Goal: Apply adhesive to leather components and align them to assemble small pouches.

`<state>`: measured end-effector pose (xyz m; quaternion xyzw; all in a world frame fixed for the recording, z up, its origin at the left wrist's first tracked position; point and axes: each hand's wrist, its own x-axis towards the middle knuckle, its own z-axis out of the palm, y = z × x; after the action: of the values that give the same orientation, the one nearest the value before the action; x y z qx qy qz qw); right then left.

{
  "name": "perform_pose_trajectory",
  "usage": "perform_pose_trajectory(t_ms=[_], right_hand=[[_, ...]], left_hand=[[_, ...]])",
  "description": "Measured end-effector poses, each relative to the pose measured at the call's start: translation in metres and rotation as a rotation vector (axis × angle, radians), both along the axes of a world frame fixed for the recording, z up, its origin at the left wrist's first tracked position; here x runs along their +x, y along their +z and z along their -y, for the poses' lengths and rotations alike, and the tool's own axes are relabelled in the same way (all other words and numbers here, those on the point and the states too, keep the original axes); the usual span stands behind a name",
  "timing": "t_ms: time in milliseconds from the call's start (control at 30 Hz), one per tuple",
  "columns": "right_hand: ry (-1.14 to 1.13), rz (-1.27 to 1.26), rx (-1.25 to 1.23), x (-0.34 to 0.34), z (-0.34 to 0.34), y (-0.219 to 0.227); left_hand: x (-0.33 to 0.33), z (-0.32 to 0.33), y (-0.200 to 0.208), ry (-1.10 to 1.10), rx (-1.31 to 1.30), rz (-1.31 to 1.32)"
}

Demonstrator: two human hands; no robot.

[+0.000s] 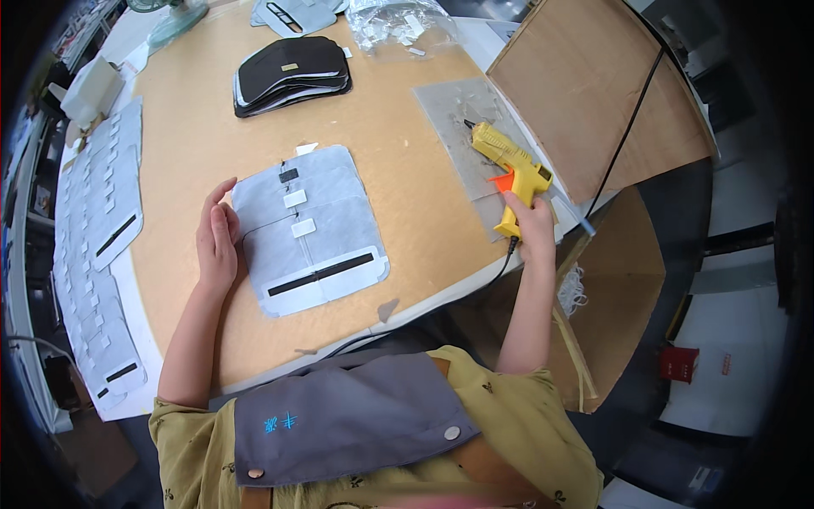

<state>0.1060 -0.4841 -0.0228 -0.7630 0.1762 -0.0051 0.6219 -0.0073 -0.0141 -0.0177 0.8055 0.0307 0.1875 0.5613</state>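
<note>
Two hands are in view, with one yellow glue gun (502, 148) and one pale grey panel (335, 182) between them. On the panel sit one dark tab (289, 176), two white tabs (294, 198) and one black strip (320, 275) across its near end. One stack of dark pieces (292, 75) lies beyond; at least two more grey panels (125, 174) overlap at the far left, their exact number unclear.

The right hand (536, 231) is wrapped around the glue gun's handle, below the orange trigger (502, 182), the nozzle pointing away and leftward. The left hand (218, 242) holds nothing, its fingers loosely bent, just beside the panel's left edge; whether it touches cannot be told.

The panel lies flat on a tan desk (182, 119). A grey sheet (449, 97) is under the glue gun's nozzle end. Toward the far edge are one clear plastic bag (398, 25) and a green base (176, 27). Brown cardboard (602, 93) stands at right, above a dark floor.
</note>
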Motion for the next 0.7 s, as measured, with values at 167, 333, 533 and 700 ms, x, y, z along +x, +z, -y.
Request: perform_pose_trajectory(t_ms=[167, 333, 533, 700], right_hand=[[-0.022, 0.041, 0.265, -0.016, -0.016, 0.010], [-0.080, 0.188, 0.503, -0.027, -0.010, 0.017], [0.296, 0.366, 1.125, -0.009, -0.045, 0.111], [0.501, 0.439, 1.371, 0.029, -0.068, 0.165]], left_hand=[[-0.008, 0.006, 0.007, 0.028, -0.421, 0.015], [-0.043, 0.048, 0.051, -0.138, -0.238, -0.337], [-0.084, 0.122, 0.053, -0.547, -0.017, -0.581], [-0.106, 0.116, 0.040, -0.737, 0.323, -0.564]])
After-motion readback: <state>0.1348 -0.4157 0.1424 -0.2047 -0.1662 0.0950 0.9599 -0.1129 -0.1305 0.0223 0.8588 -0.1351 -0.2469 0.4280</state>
